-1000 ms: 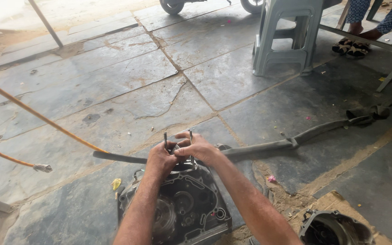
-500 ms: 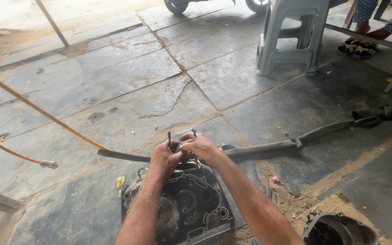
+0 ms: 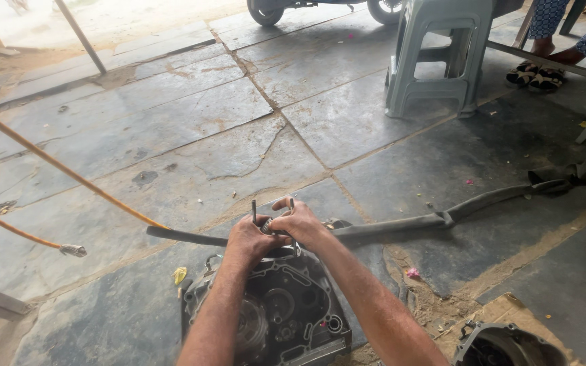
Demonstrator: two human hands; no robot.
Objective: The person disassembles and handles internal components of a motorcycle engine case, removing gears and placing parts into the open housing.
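A dark, greasy engine casing (image 3: pixel 286 312) lies open on the stone floor at the bottom centre. Thin metal studs (image 3: pixel 254 210) stick up from its far end. My left hand (image 3: pixel 249 240) and my right hand (image 3: pixel 300 224) meet at that far end, fingers closed around a small metal part (image 3: pixel 266 226) between the studs. Exactly what the part is stays hidden by my fingers.
A black rubber tube (image 3: pixel 442 217) runs across the floor behind the casing. An orange hose (image 3: pixel 55 163) with a metal nozzle (image 3: pixel 72 250) lies at left. A grey plastic stool (image 3: pixel 442 54) stands at the back, a person's sandalled feet (image 3: pixel 537 71) beside it. Another engine part (image 3: pixel 506 346) sits bottom right.
Both hands stay on the casing's far end with only small shifts; the view has drifted slightly.
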